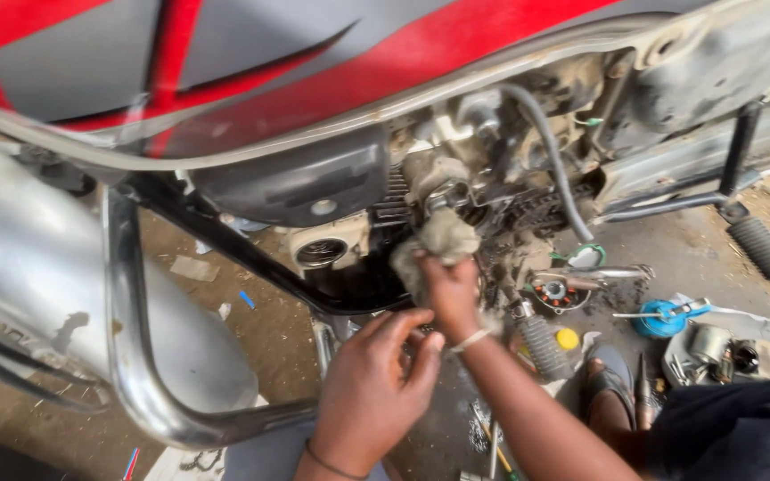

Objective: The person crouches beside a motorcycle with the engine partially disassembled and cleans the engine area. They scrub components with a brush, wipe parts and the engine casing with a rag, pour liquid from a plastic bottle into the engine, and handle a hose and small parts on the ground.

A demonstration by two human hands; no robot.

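Note:
My right hand (450, 292) grips a dirty grey rag (438, 242) and presses it against the oily engine (483, 191) of a motorcycle, just under the carburettor. Lower down, my left hand (369, 392) hovers with its fingers spread and holds nothing; its fingertips are close to my right wrist, which wears a pale thread band. A grey hose (552, 151) curves down over the engine to the right of the rag. Above everything is the grey and red fuel tank (251, 71).
A chrome crash bar (131, 338) curves down at the left. A rubber footpeg (764, 248) sticks out at the right. On the dirt floor lie a blue tool (663, 318), a yellow cap (567, 338), metal engine parts (715, 352) and screwdrivers (495, 450). My sandalled foot (608, 387) rests nearby.

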